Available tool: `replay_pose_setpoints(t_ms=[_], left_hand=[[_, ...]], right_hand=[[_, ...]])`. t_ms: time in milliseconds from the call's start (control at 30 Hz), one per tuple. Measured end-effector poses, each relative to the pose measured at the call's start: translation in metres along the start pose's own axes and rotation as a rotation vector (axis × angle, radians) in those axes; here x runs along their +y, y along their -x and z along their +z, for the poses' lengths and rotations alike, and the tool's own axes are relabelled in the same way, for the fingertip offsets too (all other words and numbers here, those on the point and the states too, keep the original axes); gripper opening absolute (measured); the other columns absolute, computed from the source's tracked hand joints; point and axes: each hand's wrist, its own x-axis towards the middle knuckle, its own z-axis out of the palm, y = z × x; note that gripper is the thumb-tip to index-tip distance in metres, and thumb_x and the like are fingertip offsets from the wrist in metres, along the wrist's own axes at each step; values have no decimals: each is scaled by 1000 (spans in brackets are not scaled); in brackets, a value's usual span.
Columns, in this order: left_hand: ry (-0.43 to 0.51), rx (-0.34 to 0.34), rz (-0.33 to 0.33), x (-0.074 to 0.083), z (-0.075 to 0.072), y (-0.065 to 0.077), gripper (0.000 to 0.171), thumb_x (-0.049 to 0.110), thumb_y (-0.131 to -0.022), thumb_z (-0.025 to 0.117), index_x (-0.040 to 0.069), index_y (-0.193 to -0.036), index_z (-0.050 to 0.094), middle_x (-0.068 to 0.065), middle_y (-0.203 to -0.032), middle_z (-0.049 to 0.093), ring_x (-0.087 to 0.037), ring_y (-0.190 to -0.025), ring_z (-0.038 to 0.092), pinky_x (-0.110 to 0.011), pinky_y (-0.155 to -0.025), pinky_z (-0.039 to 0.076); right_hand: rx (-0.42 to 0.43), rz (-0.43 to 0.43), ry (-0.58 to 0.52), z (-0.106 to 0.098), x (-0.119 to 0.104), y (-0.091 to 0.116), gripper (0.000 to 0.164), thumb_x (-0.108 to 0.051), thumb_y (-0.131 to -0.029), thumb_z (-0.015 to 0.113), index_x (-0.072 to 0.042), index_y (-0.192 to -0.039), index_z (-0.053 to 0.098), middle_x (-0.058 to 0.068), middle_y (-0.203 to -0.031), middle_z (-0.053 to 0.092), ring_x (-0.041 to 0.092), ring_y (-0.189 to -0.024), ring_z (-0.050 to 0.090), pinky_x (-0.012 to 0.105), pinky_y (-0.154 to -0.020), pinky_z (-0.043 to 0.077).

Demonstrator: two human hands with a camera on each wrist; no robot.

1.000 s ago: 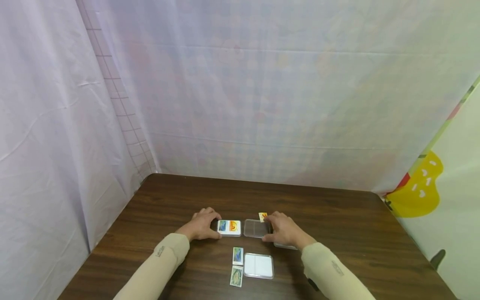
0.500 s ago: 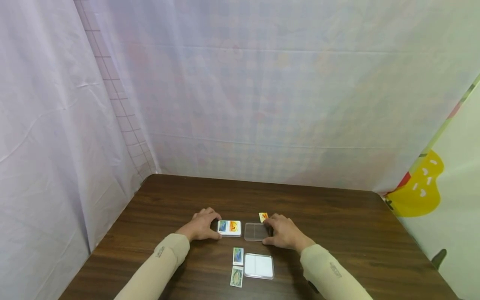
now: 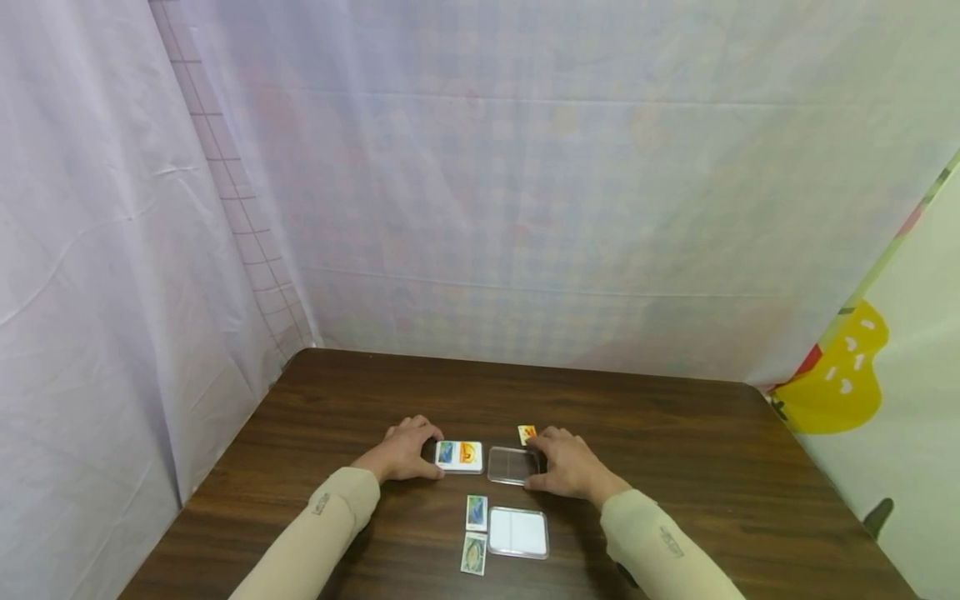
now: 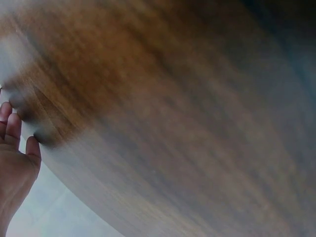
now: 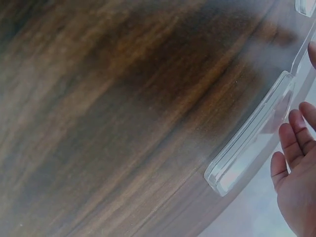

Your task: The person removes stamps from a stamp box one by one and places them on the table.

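Observation:
Two small picture stamps, one blue-green and one orange, show in a clear case (image 3: 471, 468) with a white inside. My left hand (image 3: 405, 450) grips this case's left end, the thumb at its front corner and the fingers at its back corner. Close by on the right lies a see-through plastic case (image 3: 510, 465) showing the dark table through it. My right hand (image 3: 567, 462) spans its right end, thumb in front and index finger behind, hiding that end. An orange-yellow stamp (image 3: 527, 433) lies just behind the right fingertips.
Nearer me, another clear case (image 3: 518, 533) with a divided white inside lies flat. On its left are a blue-green stamp (image 3: 476, 512) and a green stamp (image 3: 473, 553). The brown wooden table (image 3: 675, 467) runs back to a white curtain (image 3: 540, 250).
My right hand and the see-through case have shifted slightly toward me. The clear edge that showed below my right palm is out of sight. My left hand stays in place.

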Motion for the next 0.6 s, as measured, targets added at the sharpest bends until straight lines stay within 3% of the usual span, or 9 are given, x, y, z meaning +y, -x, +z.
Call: replay_pose_setpoints(t_ms=[600], left_hand=[[10,1,4,1,-1,2,50,34,-80,82,12,-119,62,-4,-119,51,-29,-116,45,-54,-102,31]], right_hand=[[62,-22,-110,1,-9,-6,46,-30,-88,74,-4,-125,64,14,-120,60,35,-114,54,57,-97,41]])
